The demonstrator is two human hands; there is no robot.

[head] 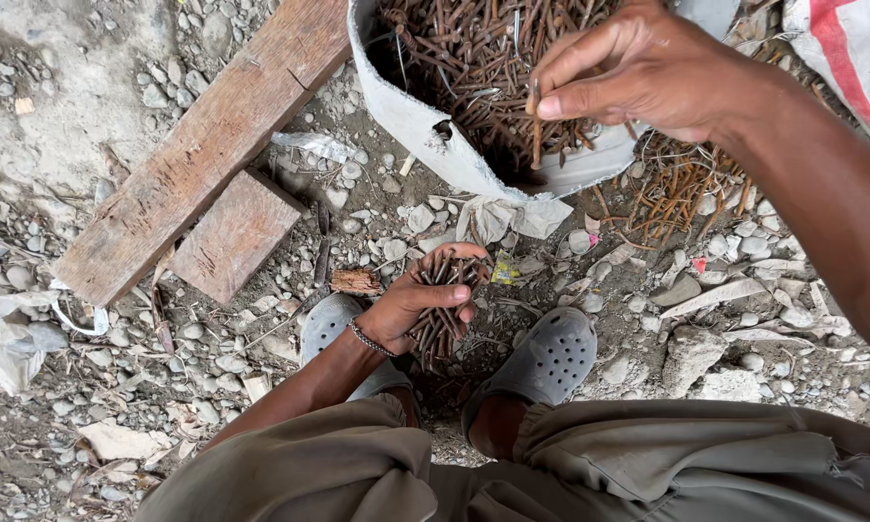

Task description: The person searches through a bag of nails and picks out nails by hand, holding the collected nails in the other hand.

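Rusty nails (442, 309) were bunched in the left hand (411, 307) closed around them, the right hand (638, 72) pinched one more nail (535, 130) over the white sack (425, 130) just beneath it, still heaped, so plenty looked left to pick.

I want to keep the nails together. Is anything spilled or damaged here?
Yes. The white sack of rusty nails has a torn hole in its wall, and loose nails lie spilled on the gravel beside it, under the right hand.
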